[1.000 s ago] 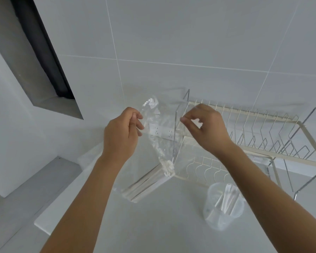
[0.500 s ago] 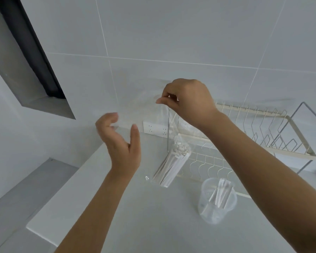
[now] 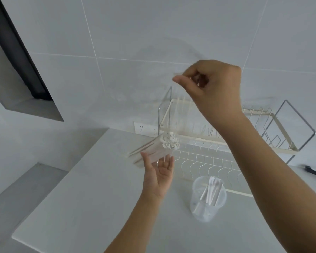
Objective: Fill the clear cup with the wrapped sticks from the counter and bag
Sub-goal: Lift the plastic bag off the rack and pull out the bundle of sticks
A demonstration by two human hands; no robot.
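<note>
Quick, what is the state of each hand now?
Left hand: open, palm up beneath the bundle of wrapped sticks, not gripping it.
Right hand: closed, fingers pinching the top of the clear bag.

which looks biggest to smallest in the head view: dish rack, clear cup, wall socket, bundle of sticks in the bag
1. dish rack, by far the largest
2. clear cup
3. bundle of sticks, close to the cup in spread, so that order is unsure
4. wall socket, smallest, though farthest from the camera
</note>
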